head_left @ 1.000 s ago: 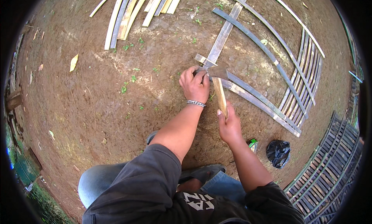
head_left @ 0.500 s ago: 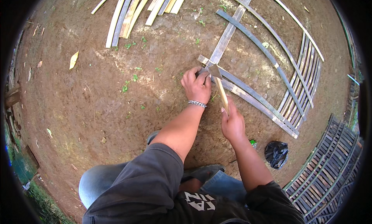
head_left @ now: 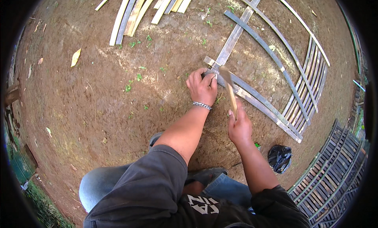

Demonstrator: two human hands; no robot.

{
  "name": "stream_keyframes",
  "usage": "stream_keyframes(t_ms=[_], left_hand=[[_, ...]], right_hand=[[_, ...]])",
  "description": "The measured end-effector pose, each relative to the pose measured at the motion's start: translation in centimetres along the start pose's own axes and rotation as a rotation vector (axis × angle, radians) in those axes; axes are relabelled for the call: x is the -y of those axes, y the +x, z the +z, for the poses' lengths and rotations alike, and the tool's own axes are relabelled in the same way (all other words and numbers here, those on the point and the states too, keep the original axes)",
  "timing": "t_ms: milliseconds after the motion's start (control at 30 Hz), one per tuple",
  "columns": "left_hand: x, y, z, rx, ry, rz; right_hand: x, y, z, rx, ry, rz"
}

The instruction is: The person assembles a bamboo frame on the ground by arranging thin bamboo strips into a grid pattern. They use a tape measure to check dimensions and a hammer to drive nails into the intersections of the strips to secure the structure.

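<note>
Bare earth ground [head_left: 98, 121], work low between the knees. Left hand [head_left: 202, 88], wearing a chain bracelet [head_left: 202, 105], set down at the near-left corner of a slat frame, fingers bunched over the end of the lower slat [head_left: 248, 96]; cannot tell whether they pinch anything small there. Right hand [head_left: 240, 127] closed round the wooden handle of a hammer-like tool [head_left: 232, 98]; its head, blurred, sits just right of the left fingertips, over the joint; contact with the wood unclear. From that corner a long grey slat [head_left: 230, 46] runs away up and right; a short crosspiece [head_left: 209, 61] pokes out beside it. A curved dark slat [head_left: 271, 53] crosses the long one farther off, reaching to a row of narrow slats [head_left: 305, 84] at right. Loose pale slats [head_left: 120, 19] lie top left. Black plastic bag [head_left: 280, 159] right of the right forearm, near a dark slatted rack [head_left: 334, 180].
</note>
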State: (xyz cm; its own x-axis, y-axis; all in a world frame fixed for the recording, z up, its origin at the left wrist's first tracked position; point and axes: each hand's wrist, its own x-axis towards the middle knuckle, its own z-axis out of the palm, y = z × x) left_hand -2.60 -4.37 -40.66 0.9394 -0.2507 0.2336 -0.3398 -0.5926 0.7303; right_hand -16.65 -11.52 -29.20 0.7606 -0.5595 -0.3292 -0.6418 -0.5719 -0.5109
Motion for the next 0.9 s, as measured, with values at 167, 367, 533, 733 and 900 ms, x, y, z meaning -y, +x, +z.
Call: stream_keyframes(t_ms=[167, 367, 533, 733, 900], left_hand=[[-0.4, -0.1, -0.1, 0.026, 0.012, -0.007], [-0.3, 0.1, -0.1, 0.021, 0.009, -0.008], [-0.3, -0.1, 0.0, -0.002, 0.000, 0.008], [-0.3, 0.3, 0.1, 0.008, 0.001, -0.006], [-0.5, 0.1, -0.2, 0.032, -0.004, -0.012]], right_hand=[[0.0, 0.0, -0.3, -0.010, 0.022, 0.064], [-0.7, 0.0, 0.2, 0.075, -0.087, 0.063], [-0.6, -0.7, 0.3, -0.082, 0.013, -0.109], [-0.5, 0.0, 0.1, -0.026, 0.006, 0.013], [-0.7, 0.0, 0.0, 0.069, -0.061, 0.102]])
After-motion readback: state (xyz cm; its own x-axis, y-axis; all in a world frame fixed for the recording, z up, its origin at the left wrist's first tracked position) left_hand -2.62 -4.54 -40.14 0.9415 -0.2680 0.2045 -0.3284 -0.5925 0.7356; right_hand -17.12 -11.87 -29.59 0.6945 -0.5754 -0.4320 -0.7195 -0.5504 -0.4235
